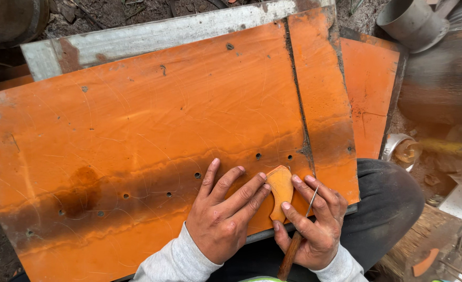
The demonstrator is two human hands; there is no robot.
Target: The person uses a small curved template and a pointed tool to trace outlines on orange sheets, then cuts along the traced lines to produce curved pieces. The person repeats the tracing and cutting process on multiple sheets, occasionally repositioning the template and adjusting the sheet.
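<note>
A large orange metal sheet [152, 130] with small holes and dark stains lies across my lap. On its near edge rests a small curved orange template piece [281, 191]. My left hand [223, 211] lies flat on the sheet, fingers spread, with its fingertips pressing the template's left edge. My right hand [313, 222] grips a thin metal scriber with a wooden handle [292, 249], its point against the template's right side. My right fingers also touch the template.
A second orange sheet [369, 89] lies under the first at the right. A grey metal strip [152, 34] runs along the far edge. A grey pipe piece [411, 21] sits top right, a small tin [401, 149] at the right on dirt ground.
</note>
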